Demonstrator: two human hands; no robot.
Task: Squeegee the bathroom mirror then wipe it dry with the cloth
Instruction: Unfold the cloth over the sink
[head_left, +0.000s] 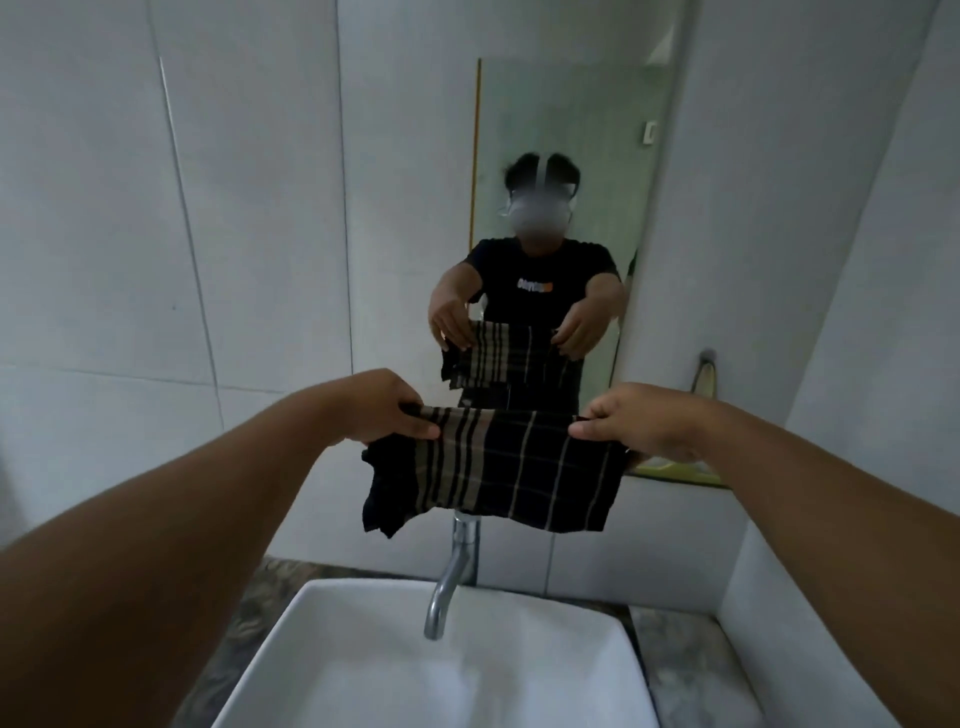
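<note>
A dark plaid cloth (493, 470) with tan stripes hangs stretched between both hands, in front of the lower part of the bathroom mirror (571, 130). My left hand (382, 408) pinches its upper left corner. My right hand (636, 423) pinches its upper right corner. The narrow mirror is fixed to the white tiled wall and reflects a person holding the same cloth. No squeegee is in view.
Below the cloth a chrome tap (452, 577) curves over a white square basin (415, 670) set on a mottled stone counter (691, 670). A ledge with a yellow-green item (675, 470) lies behind my right hand. A wall hook (706, 371) sits at the right.
</note>
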